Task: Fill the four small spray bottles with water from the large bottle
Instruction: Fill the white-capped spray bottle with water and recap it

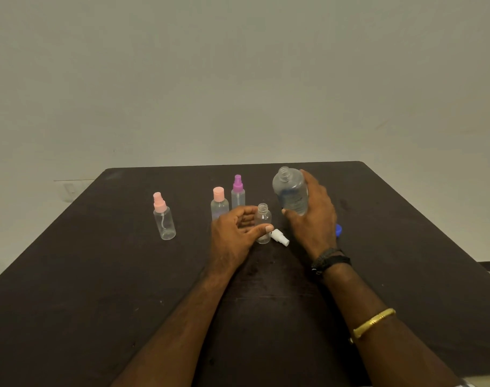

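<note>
My right hand grips the large clear bottle, uncapped and lifted off the table, tilted slightly left. Just left of it stands a small clear bottle with its neck open; my left hand curls round it, thumb across its front. Its white spray head lies on the table beside it. Behind my left hand stand a pink-capped bottle and a purple spray bottle. A pink spray bottle stands apart at the left.
The dark table reaches to a pale wall at the back. A blue cap lies on the table behind my right wrist, partly hidden.
</note>
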